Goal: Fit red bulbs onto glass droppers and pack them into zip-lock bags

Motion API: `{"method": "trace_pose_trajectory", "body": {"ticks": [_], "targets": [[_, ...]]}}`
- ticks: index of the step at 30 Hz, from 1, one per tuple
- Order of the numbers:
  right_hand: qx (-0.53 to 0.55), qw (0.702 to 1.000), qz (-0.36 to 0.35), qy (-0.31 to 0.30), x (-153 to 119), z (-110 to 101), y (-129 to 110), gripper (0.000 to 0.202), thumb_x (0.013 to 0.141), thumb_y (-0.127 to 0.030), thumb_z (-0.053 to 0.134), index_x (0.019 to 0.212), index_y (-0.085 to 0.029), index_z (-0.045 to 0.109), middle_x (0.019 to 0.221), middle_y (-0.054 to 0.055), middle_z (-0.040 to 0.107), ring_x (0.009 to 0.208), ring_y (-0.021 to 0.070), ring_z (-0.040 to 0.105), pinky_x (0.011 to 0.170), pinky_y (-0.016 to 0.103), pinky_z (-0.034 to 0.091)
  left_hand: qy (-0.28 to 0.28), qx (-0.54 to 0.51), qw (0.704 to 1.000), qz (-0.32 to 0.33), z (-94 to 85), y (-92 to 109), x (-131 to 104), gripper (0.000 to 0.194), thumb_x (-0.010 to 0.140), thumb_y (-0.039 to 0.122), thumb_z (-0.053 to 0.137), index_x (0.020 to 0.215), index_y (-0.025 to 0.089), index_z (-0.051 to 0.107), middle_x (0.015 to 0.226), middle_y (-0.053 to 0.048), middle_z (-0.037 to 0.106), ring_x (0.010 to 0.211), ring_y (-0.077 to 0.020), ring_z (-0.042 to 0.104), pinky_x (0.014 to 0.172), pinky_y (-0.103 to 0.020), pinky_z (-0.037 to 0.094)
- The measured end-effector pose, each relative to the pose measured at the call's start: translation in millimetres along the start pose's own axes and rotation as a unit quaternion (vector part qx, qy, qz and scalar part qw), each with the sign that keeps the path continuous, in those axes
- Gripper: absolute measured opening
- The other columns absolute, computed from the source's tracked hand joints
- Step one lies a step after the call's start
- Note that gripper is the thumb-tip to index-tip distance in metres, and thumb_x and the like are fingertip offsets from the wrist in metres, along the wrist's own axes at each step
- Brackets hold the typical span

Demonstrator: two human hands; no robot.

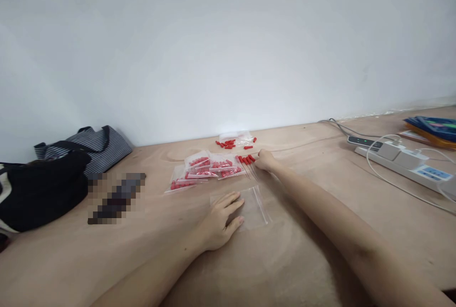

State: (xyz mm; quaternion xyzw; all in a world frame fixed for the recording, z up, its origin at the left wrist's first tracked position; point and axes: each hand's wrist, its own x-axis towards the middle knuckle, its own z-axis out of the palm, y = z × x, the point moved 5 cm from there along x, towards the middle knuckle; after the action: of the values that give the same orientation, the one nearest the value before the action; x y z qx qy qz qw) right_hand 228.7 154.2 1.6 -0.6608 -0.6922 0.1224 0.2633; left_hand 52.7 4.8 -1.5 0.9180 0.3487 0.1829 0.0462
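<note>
My left hand [224, 216] lies on a clear zip-lock bag [253, 207] with its fingers spread, pressing on the bag's left side. Farther forward, my right hand [265, 159] has its fingers drawn together at the right end of a short row of red-ended sticks [245, 159]. What sits between those fingertips is hidden. Thin pale shafts extend from the red ends toward me. Just left of the row, several filled zip-lock bags [203, 172] with red pieces inside lie overlapping.
Loose red pieces [228, 144] lie by another clear bag [237, 137] near the wall. At left are a black bag [42, 193], a striped bag [110, 148] and a blurred dark object [117, 200]. A power strip [402, 162] with cables and a stack of packets [432, 131] lie right.
</note>
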Motion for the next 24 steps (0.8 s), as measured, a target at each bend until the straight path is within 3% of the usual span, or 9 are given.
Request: {"method": "trace_pose_trajectory", "body": {"ticks": [3, 6, 10, 13, 17, 24], "targets": [[0.027, 0.999, 0.031, -0.022, 1, 2, 1, 0.012, 0.064, -0.019, 0.061, 0.073, -0.013, 0.058, 0.06, 0.009, 0.061, 0.054, 0.0172, 0.056, 0.047, 0.023, 0.038, -0.017, -0.01, 1.0, -0.014, 0.4, -1, 0, 0.039, 0.082, 0.026, 0.048, 0.12, 0.018, 0.049, 0.127, -0.012, 0.047, 0.118, -0.0268, 0.042, 0.093, -0.049, 0.04], [0.066, 0.997, 0.034, -0.017, -2, -9, 5, 0.027, 0.069, -0.022, 0.055, 0.093, -0.01, 0.054, 0.069, 0.01, 0.062, 0.06, 0.0167, 0.056, 0.052, 0.023, 0.041, -0.037, -0.024, 0.998, -0.033, 1.1, -2, 0, 0.04, 0.083, 0.029, 0.046, 0.121, 0.018, 0.047, 0.13, -0.011, 0.044, 0.12, -0.0256, 0.039, 0.096, -0.047, 0.037], [0.144, 0.989, 0.029, 0.016, -26, -29, 23, 0.056, 0.073, -0.019, 0.044, 0.125, -0.01, 0.025, 0.072, 0.003, 0.058, 0.059, 0.0139, 0.055, 0.056, 0.025, 0.043, -0.05, -0.043, 0.996, -0.056, 1.3, -3, 0, 0.041, 0.084, 0.032, 0.045, 0.123, 0.021, 0.046, 0.132, -0.007, 0.041, 0.122, -0.0232, 0.035, 0.099, -0.044, 0.033], [0.346, 0.935, 0.06, 0.044, -57, -33, 39, 0.064, 0.072, -0.019, 0.039, 0.13, -0.015, 0.01, 0.06, -0.005, 0.048, 0.045, 0.0114, 0.049, 0.045, 0.024, 0.041, -0.052, -0.054, 0.995, -0.071, 0.5, -3, 1, 0.04, 0.083, 0.031, 0.045, 0.122, 0.022, 0.046, 0.132, -0.007, 0.042, 0.122, -0.0238, 0.036, 0.099, -0.046, 0.032], [0.478, 0.872, 0.086, 0.061, -94, -25, 42, 0.061, 0.07, -0.023, 0.045, 0.124, -0.02, 0.017, 0.063, -0.007, 0.044, 0.044, 0.0091, 0.049, 0.042, 0.022, 0.042, -0.055, -0.069, 0.992, -0.091, -0.5, -2, 2, 0.04, 0.082, 0.029, 0.046, 0.12, 0.017, 0.047, 0.132, -0.011, 0.041, 0.122, -0.0254, 0.035, 0.099, -0.046, 0.032], [0.533, 0.842, 0.071, 0.038, -105, -7, 26, 0.059, 0.068, -0.034, 0.055, 0.115, -0.021, 0.023, 0.069, -0.007, 0.045, 0.049, 0.009, 0.053, 0.045, 0.025, 0.047, -0.03, -0.09, 0.991, -0.092, -6.3, 0, 2, 0.039, 0.08, 0.029, 0.047, 0.117, 0.018, 0.047, 0.125, -0.01, 0.047, 0.116, -0.0243, 0.043, 0.096, -0.042, 0.037]]}}
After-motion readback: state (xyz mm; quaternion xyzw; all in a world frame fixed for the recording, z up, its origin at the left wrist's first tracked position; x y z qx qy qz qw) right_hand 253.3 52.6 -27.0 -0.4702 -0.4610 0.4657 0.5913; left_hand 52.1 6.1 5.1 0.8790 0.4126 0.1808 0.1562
